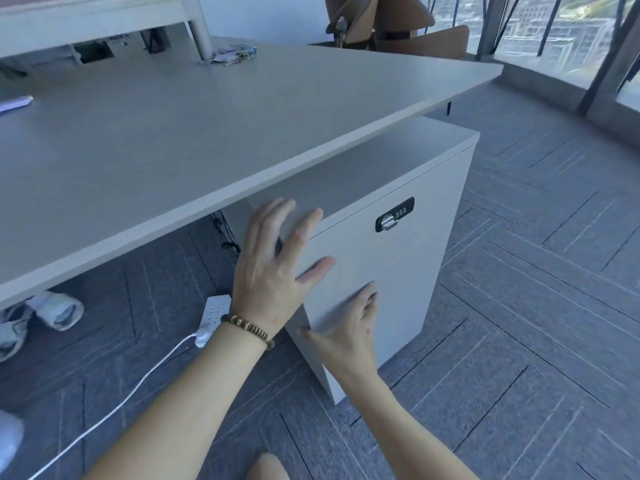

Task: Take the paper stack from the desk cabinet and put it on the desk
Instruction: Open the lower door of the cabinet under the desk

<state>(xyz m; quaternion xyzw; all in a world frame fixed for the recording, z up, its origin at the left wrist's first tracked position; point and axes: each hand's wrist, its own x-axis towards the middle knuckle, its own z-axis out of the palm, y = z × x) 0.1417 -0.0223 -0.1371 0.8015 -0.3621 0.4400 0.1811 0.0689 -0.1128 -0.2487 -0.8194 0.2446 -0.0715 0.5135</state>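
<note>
The grey desk cabinet [408,271] stands under the right end of the grey desk [194,133], its door flush and shut, with a black combination lock [394,214] near the top. My left hand [273,268], a beaded bracelet on its wrist, spreads its fingers against the door's upper left edge. My right hand [349,327] lies flat on the door lower down, thumb at the left edge. Neither hand holds anything. No paper stack is visible; the cabinet's inside is hidden.
A white power strip [214,311] with its cable lies on the carpet under the desk, left of the cabinet. Shoes [52,311] sit further left. Brown chairs [415,29] stand behind the desk. Crumpled items [232,53] lie at the desk's far edge.
</note>
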